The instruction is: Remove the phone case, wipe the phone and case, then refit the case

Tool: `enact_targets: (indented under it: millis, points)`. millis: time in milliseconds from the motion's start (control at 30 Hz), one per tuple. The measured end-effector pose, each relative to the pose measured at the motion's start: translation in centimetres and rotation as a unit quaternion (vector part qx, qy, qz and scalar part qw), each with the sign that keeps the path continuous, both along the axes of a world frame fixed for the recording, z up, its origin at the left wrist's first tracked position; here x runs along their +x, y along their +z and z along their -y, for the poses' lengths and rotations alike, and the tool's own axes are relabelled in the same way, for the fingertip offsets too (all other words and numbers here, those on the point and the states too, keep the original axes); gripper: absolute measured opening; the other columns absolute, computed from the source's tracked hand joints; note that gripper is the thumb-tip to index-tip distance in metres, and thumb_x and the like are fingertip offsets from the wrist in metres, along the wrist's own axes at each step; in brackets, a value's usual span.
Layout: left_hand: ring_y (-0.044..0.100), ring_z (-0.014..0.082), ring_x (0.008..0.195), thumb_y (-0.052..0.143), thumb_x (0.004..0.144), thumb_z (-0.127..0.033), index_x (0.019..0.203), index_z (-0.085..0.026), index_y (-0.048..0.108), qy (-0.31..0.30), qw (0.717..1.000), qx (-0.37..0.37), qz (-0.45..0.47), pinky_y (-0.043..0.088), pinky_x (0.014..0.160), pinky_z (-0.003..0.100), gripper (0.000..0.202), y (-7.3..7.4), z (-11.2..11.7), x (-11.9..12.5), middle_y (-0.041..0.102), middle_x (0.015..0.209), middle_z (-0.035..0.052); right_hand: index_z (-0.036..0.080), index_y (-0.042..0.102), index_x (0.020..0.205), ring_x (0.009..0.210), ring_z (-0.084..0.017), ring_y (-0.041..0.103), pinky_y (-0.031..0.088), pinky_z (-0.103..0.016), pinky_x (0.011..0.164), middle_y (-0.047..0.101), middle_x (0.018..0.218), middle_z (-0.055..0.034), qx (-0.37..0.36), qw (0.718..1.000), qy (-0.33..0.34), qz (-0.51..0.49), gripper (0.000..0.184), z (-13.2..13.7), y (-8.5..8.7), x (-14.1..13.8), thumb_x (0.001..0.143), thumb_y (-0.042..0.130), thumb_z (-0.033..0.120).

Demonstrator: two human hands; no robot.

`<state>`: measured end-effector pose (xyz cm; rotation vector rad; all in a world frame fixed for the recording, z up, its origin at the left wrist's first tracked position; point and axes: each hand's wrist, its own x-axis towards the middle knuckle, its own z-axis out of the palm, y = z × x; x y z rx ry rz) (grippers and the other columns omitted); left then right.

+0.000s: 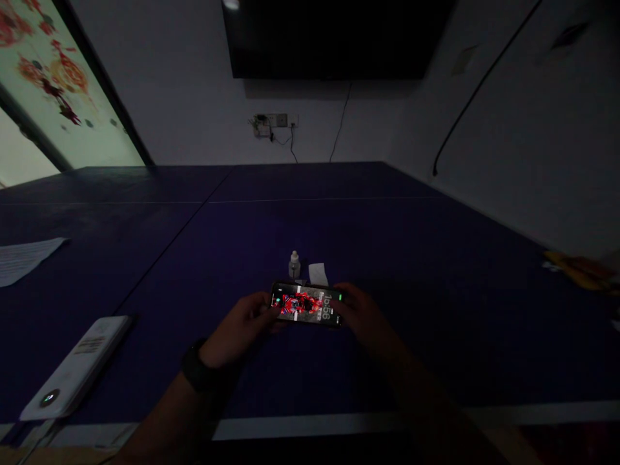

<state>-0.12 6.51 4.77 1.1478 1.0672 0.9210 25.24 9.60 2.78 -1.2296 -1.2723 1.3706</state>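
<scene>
A lit smartphone (303, 303) is held sideways between my two hands, above the blue table. Its lock screen shows a red picture and the time. My left hand (246, 323), with a dark watch (197, 367) on the wrist, grips the left end, the thumb at the screen's edge. My right hand (359, 313) is closed round the right end, its thumb over the screen; shadow hides part of it. Just beyond the phone stand a small dropper bottle (294, 266) with a white cap and a white piece of paper (318, 274).
A white power bank (80, 368) with a cable lies at the left front of the blue table (436, 271). A printed sheet (29, 258) lies farther left. Yellow and red cloth-like material (584, 270) is at the right edge. A dark television (334, 39) hangs on the far wall.
</scene>
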Motion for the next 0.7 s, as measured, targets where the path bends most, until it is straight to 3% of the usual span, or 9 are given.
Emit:
enact_targets:
  millis: [100,200,233,300,400,533,600,700]
  points:
    - [0.065,0.0187,0.090,0.079,0.079,-0.041,0.116,-0.016,0.066,-0.076,0.996,-0.016,0.034,0.053,0.083,0.033,0.047,0.0,0.2,-0.3,0.071,0.103,0.0096,0.021,0.065,0.101,0.088,-0.020,0.068,0.053,-0.032,0.077,0.073,0.094,-0.0025,0.055,0.995,0.073,0.036,0.027,-1.3,1.7,1.3,0.078,0.070,0.034]
    - [0.067,0.0270,0.096,0.068,0.081,-0.063,0.127,-0.013,0.062,-0.209,0.962,-0.112,0.134,0.055,0.080,0.040,0.069,-0.4,0.2,-0.2,0.068,0.116,0.0179,0.021,0.068,0.103,0.087,-0.018,0.066,0.050,-0.031,0.078,0.072,0.097,-0.0026,0.067,0.973,0.212,0.063,0.023,-2.4,3.9,1.8,0.081,0.068,0.030]
    - [0.067,0.0271,0.094,0.056,0.084,-0.072,0.124,-0.012,0.064,-0.219,0.949,-0.143,0.173,0.055,0.079,0.040,0.073,-0.7,0.2,0.1,0.069,0.114,0.0187,0.021,0.069,0.105,0.088,-0.018,0.066,0.050,-0.030,0.078,0.072,0.099,-0.0031,0.068,0.962,0.253,0.072,0.024,-2.7,4.6,1.6,0.082,0.068,0.029]
    - [0.067,0.0244,0.097,0.042,0.091,-0.073,0.122,-0.011,0.065,-0.216,0.933,-0.170,0.230,0.051,0.086,0.037,0.072,-1.4,0.1,1.3,0.070,0.113,0.0171,0.022,0.070,0.109,0.089,-0.018,0.066,0.049,-0.030,0.078,0.073,0.100,-0.0038,0.070,0.948,0.299,0.083,0.027,-3.2,5.6,0.5,0.083,0.067,0.029]
    - [0.068,0.0276,0.100,0.038,0.092,-0.073,0.122,-0.012,0.066,-0.198,0.917,-0.173,0.302,0.047,0.095,0.044,0.073,-2.3,0.2,3.9,0.072,0.114,0.0171,0.021,0.073,0.106,0.078,-0.016,0.065,0.048,-0.028,0.070,0.073,0.092,-0.0032,0.065,0.958,0.271,0.068,0.027,-3.6,5.7,-2.1,0.083,0.068,0.033]
    - [0.068,0.0297,0.105,0.036,0.092,-0.073,0.121,-0.010,0.066,-0.130,0.910,-0.175,0.353,0.046,0.101,0.047,0.076,-2.8,0.2,5.9,0.072,0.114,0.0189,0.020,0.070,0.110,0.045,-0.010,0.049,0.036,-0.022,0.044,0.065,0.066,0.0021,-0.001,0.990,0.135,-0.026,0.039,-2.8,3.8,-4.4,0.081,0.066,0.047]
    - [0.069,0.0303,0.104,0.036,0.091,-0.075,0.119,-0.010,0.067,-0.104,0.907,-0.178,0.367,0.048,0.099,0.047,0.077,-2.9,0.1,6.1,0.072,0.113,0.0187,0.021,0.065,0.122,0.037,-0.009,0.037,0.026,-0.021,0.037,0.056,0.056,0.0057,-0.069,0.984,0.115,-0.119,0.051,-1.8,2.4,-4.5,0.082,0.058,0.054]
    - [0.070,0.0319,0.104,0.038,0.090,-0.075,0.118,-0.011,0.067,-0.086,0.903,-0.184,0.378,0.051,0.095,0.050,0.076,-3.0,0.2,6.0,0.074,0.109,0.0182,0.021,0.061,0.125,0.038,-0.008,0.035,0.026,-0.019,0.036,0.047,0.052,0.0081,-0.126,0.958,0.131,-0.223,0.055,-0.4,0.7,-4.0,0.077,0.062,0.048]
